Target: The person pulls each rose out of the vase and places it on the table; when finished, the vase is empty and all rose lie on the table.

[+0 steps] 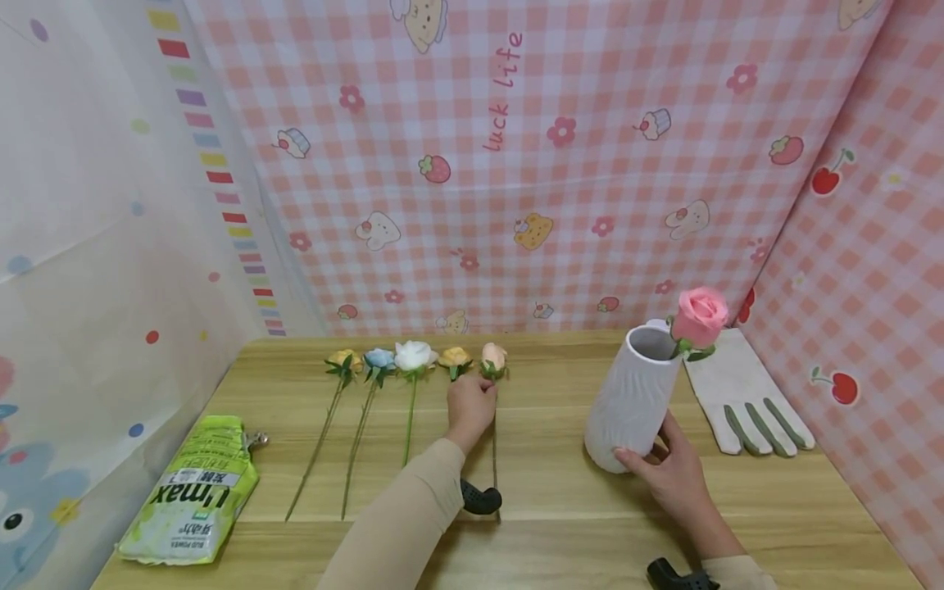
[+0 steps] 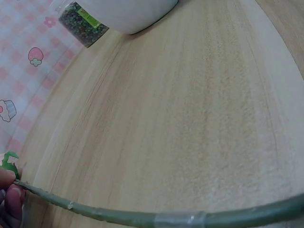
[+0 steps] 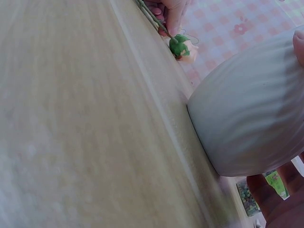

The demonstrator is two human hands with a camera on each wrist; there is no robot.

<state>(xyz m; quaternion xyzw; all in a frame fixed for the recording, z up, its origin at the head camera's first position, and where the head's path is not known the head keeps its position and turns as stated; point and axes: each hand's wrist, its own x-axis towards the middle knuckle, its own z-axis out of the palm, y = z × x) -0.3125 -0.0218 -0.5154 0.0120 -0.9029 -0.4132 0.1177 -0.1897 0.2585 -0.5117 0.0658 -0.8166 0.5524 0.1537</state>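
In the head view my left hand pinches the stem of a peach rose just below its bloom. The left wrist view shows fingertips on the green stem, which runs across the bottom. My right hand grips the lower part of a white ribbed vase, thumb on the near side. The vase leans to the right on the table, and a pink rose stands in its mouth. Left of the peach rose lie a yellow-orange rose, a white rose, a blue rose and a yellow rose.
A green and white pouch with a metal clip lies at the table's left. A white glove with grey-green stripes lies on the right. Behind the vase stands a clear container of dark pellets. Checked cloth hangs behind the table.
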